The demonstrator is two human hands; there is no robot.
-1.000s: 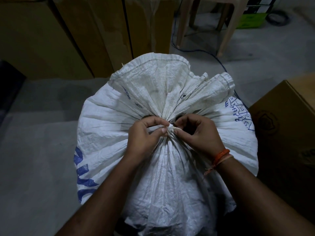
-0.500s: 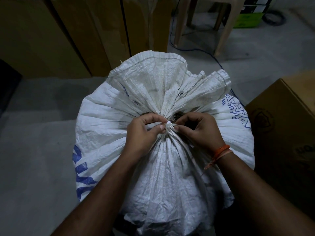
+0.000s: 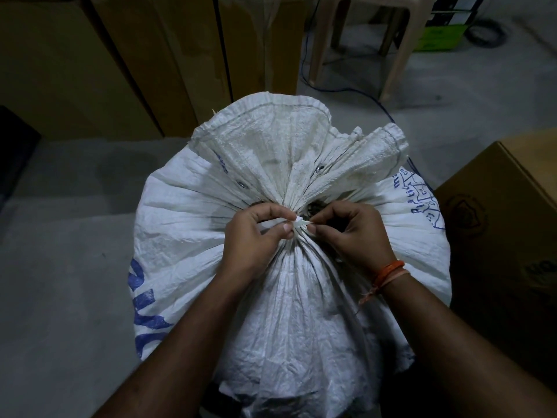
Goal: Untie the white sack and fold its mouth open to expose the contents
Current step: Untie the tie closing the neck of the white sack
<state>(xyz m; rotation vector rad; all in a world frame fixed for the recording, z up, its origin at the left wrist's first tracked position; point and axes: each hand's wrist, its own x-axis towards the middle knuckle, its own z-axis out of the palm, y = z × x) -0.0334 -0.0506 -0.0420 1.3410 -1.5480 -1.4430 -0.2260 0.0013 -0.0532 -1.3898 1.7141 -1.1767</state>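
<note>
Head view: the white sack (image 3: 289,297) stands on the floor (image 3: 60,282) directly below me, neck gathered tight, mouth frill (image 3: 271,137) fanned away from me. My left hand (image 3: 256,239) pinches the white tie (image 3: 300,221) at the knot between thumb and forefinger; my right hand (image 3: 355,233) nips its other end, apparently to work it loose. Both wrists are bent inward, forearms converging over the sack. Knot not yet undone.

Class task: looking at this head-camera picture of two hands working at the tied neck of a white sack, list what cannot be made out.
Head view:
- Contents of the white sack: hidden by the gathered cloth.
- The tie: mostly covered by the left hand and right hand.
- Blue print: creased, partly unreadable.
- Cardboard box: cut off by the right edge.
</note>
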